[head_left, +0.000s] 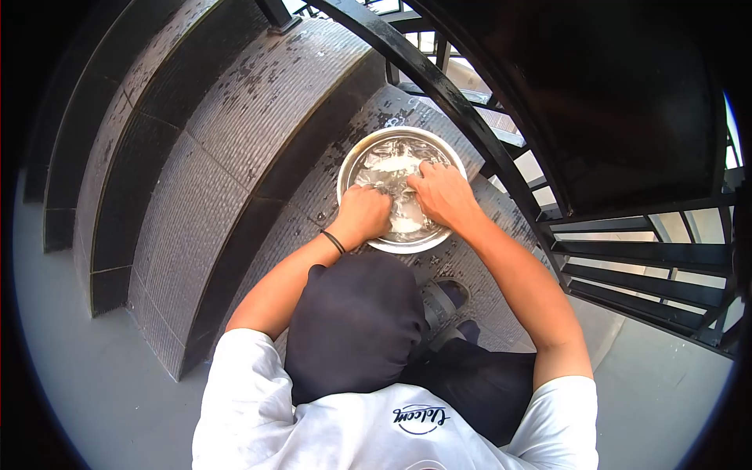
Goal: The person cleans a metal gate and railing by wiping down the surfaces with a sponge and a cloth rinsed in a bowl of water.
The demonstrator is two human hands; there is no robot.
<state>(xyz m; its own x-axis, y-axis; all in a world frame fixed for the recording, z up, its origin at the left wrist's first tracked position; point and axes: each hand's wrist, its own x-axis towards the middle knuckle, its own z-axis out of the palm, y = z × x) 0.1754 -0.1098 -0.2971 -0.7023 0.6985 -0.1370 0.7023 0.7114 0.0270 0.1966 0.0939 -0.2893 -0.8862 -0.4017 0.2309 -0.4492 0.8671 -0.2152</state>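
Observation:
A round metal basin (403, 131) with water in it stands on a stair tread in front of me. My left hand (366, 212) reaches over its near left side, fingers curled and dipping toward the water. From the right comes my right hand (443, 190), its fingers also bent in at the middle of the basin. Something pale (405, 210) shows between the hands under the rippling, glinting water; I cannot tell whether it is cloth or only reflection. The fingertips of both hands are hidden, and what they grip cannot be made out.
Curved, tiled stair steps (200, 168) with wet spots rise at the left. A black metal railing (470, 117) runs close along the right side. My knee (352, 329) in dark trousers and my sandal (445, 301) are just below the basin.

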